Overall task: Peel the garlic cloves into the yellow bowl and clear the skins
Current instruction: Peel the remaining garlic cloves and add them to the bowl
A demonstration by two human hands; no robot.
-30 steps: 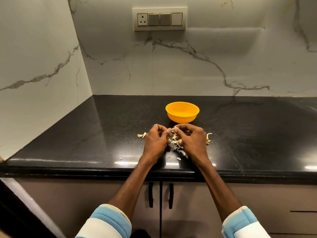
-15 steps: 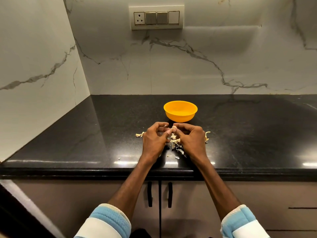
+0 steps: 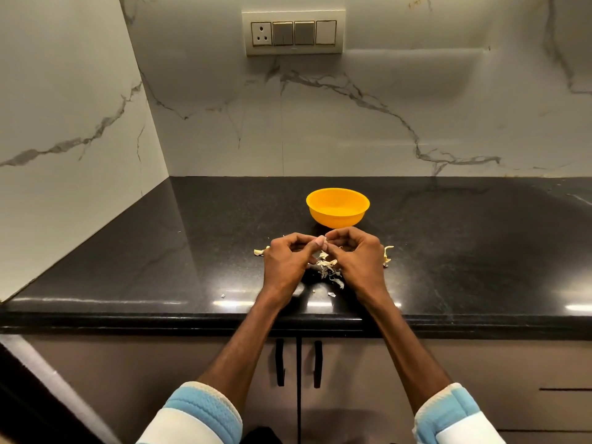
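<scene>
Centre frame, on the black surface [image 3: 160, 267]: yellow bowl [image 3: 337, 216] sits just above left hand [image 3: 286, 264] and right hand [image 3: 360, 261], dead ahead, right one marginally nearer. Both hands curled, fingertips meeting, pinching something small. Likely a garlic clove; too hidden to call its long axis. Skins [image 3: 326, 267] lie scattered under and beside them. No readable writing anywhere.

Left hand [image 3: 285, 261], right hand [image 3: 358, 257] over garlic skins [image 3: 327, 268]

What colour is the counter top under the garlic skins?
Black with fine speckles, glossy; the counter top shows in the head view, the only one.
</scene>
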